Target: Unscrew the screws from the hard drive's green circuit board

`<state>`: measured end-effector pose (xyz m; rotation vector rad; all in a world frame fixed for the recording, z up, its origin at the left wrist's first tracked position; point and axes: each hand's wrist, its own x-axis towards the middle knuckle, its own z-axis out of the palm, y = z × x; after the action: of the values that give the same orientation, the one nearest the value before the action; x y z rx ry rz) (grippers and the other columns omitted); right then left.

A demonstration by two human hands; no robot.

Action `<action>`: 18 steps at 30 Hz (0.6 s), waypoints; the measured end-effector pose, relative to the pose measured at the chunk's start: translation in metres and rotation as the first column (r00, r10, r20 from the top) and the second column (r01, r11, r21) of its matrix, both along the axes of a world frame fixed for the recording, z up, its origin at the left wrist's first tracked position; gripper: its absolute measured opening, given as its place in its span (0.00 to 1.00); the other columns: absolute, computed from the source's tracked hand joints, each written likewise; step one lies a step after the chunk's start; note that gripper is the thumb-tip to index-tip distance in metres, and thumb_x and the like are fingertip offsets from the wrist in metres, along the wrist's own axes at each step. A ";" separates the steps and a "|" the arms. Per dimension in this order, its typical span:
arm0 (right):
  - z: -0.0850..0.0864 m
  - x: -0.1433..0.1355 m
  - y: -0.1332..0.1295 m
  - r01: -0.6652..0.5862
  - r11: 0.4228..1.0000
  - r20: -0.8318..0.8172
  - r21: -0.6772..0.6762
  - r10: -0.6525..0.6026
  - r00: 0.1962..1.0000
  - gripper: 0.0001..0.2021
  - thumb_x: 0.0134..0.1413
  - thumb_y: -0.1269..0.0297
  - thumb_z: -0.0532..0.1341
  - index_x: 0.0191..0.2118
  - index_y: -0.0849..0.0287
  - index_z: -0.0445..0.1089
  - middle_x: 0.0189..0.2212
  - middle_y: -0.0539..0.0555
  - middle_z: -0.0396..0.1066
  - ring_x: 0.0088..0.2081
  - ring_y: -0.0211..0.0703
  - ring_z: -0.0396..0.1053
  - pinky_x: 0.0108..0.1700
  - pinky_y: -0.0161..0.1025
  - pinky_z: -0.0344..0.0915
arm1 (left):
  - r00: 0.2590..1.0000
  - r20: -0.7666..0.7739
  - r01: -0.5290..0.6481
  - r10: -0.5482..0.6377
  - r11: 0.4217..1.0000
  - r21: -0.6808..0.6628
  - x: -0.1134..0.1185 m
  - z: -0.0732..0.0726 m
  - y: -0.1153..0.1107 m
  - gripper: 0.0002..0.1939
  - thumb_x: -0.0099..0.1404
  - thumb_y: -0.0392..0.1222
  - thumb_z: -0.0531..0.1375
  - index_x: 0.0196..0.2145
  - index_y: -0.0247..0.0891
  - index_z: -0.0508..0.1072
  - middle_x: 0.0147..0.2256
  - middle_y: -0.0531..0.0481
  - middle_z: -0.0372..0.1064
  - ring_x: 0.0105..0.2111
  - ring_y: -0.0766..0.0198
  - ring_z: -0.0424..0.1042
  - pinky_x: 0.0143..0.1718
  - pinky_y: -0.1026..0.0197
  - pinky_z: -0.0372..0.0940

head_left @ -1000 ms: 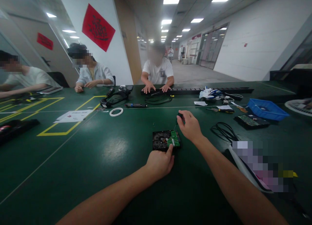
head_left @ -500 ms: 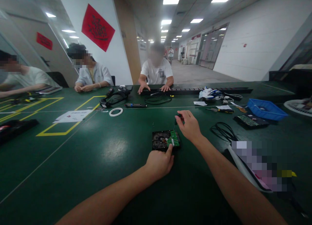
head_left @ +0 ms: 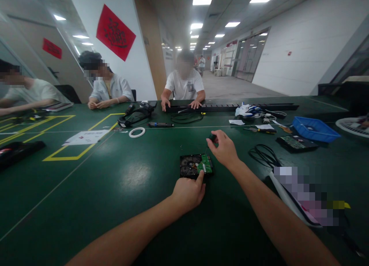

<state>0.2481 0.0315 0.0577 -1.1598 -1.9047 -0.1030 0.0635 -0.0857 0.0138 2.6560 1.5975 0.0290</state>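
Note:
A black hard drive (head_left: pixel 188 165) with a green circuit board lies on the green table (head_left: pixel 138 204), below the view's centre. My left hand (head_left: pixel 188 192) rests against its near edge, the index finger pressed on the board and the other fingers curled in. Above the drive's far right corner, my right hand (head_left: pixel 222 147) pinches a small dark screwdriver (head_left: pixel 212 137). Its thin shaft points down toward the board; whether the tip touches a screw is too small to tell.
Beyond the drive are a white tape ring (head_left: pixel 137 132), a dark pen-like tool (head_left: pixel 160 124) and cables. At right lie another drive (head_left: pixel 296 143), a blue tray (head_left: pixel 315 129), pliers (head_left: pixel 263 130) and a coiled cable (head_left: pixel 263 156). A person sits opposite, hands on a long black rail.
My right hand has shifted very slightly around the screwdriver. My left hand and the drive have not moved. The hand of the person opposite has slid a little to the left.

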 end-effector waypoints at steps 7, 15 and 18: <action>0.001 -0.002 -0.002 -0.014 1.000 -0.023 -0.003 0.014 1.000 0.13 0.63 0.62 0.55 0.51 0.58 0.65 0.43 0.60 0.72 0.40 0.50 0.71 0.43 0.45 0.68 | 1.000 -0.014 0.008 -0.008 1.000 0.019 -0.001 -0.002 0.000 0.30 0.72 0.47 0.48 0.67 0.32 0.54 0.35 0.38 0.77 0.34 0.49 0.78 0.36 0.50 0.70; -0.002 -0.001 0.001 -0.009 1.000 -0.037 0.004 0.009 0.999 0.12 0.63 0.61 0.55 0.50 0.58 0.64 0.44 0.61 0.72 0.40 0.51 0.72 0.43 0.46 0.69 | 1.000 -0.011 0.021 -0.021 1.000 0.002 0.000 0.003 -0.001 0.30 0.72 0.46 0.48 0.67 0.31 0.54 0.35 0.38 0.77 0.34 0.50 0.78 0.35 0.52 0.70; -0.003 -0.001 0.002 -0.012 1.000 -0.035 0.002 0.012 0.999 0.12 0.63 0.60 0.56 0.49 0.58 0.64 0.43 0.61 0.72 0.39 0.51 0.72 0.43 0.46 0.69 | 1.000 -0.012 0.013 -0.013 1.000 -0.001 0.000 0.003 -0.001 0.30 0.72 0.46 0.48 0.67 0.31 0.54 0.35 0.38 0.77 0.34 0.50 0.78 0.36 0.51 0.70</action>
<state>0.2474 0.0331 0.0546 -1.1419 -1.8805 -0.0770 0.0636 -0.0865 0.0169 2.6708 1.5829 0.0116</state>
